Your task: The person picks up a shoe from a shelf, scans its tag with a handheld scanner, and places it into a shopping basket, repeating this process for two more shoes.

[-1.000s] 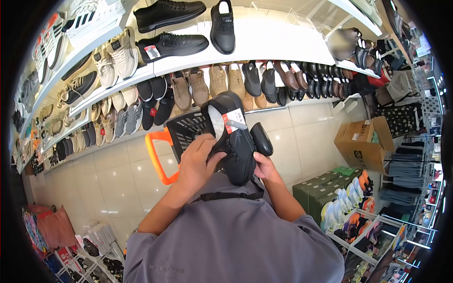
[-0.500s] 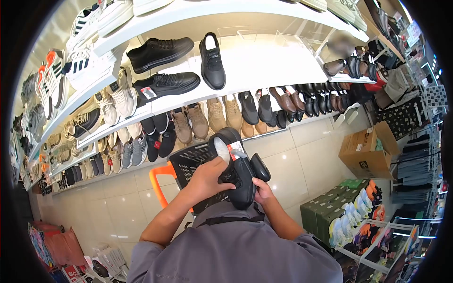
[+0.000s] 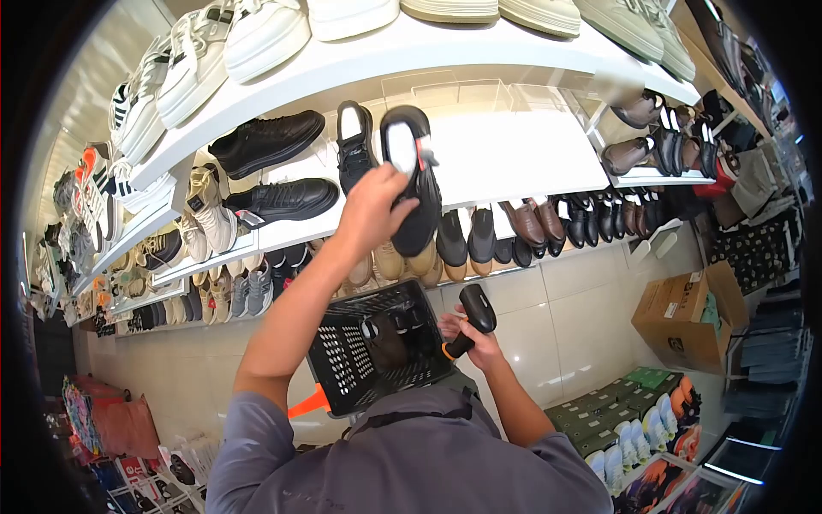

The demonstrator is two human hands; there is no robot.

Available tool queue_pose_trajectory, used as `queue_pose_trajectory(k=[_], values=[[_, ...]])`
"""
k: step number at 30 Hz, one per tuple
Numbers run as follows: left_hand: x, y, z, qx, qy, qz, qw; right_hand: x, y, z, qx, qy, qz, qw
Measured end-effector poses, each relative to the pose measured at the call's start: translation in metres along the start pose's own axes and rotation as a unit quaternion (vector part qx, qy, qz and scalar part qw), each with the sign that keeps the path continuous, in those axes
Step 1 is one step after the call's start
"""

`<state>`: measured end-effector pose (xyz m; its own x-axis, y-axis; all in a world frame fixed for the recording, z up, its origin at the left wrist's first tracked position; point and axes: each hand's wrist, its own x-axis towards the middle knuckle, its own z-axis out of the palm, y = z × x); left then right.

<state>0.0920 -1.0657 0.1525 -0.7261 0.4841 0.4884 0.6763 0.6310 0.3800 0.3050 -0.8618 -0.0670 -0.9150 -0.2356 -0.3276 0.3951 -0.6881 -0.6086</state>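
Observation:
My left hand point(image 3: 374, 206) is closed on a black shoe point(image 3: 419, 201), raised in front of the display shelf with its toe pointing down. White stuffing fills its opening, and a tag hangs at the side. Just left of it a black lace-up shoe point(image 3: 353, 141) stands on the shelf, partly covered by my hand. My right hand point(image 3: 481, 343) grips a black handheld barcode scanner point(image 3: 478, 310) with orange at its handle. Below, between my arms, is a black basket point(image 3: 338, 351) with an orange handle point(image 3: 310, 403); dark items inside are hard to make out.
Two more black shoes point(image 3: 278, 199) lie on the left of the lit white shelf point(image 3: 522, 163). Pale sneakers point(image 3: 270, 38) line the shelf above; several shoe pairs point(image 3: 467, 236) stand below. A cardboard box point(image 3: 685, 321) and green shoeboxes point(image 3: 616, 407) are on the right.
My left hand has carried the black shoe up and away from my body to the shelf. My right hand has come off the shoe and keeps the scanner. The basket is now more exposed.

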Motion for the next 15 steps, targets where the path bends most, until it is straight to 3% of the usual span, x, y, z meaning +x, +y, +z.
queue_pose_trajectory(k=[7,15], values=[[0.068,-0.071,0.042,0.072,-0.006,-0.109,0.991,-0.009,0.003,-0.052,-0.052,0.030,0.079,0.995],[0.093,-0.097,0.059,0.110,-0.036,-0.160,0.980,-0.004,-0.009,-0.098,-0.086,0.088,0.080,0.989]])
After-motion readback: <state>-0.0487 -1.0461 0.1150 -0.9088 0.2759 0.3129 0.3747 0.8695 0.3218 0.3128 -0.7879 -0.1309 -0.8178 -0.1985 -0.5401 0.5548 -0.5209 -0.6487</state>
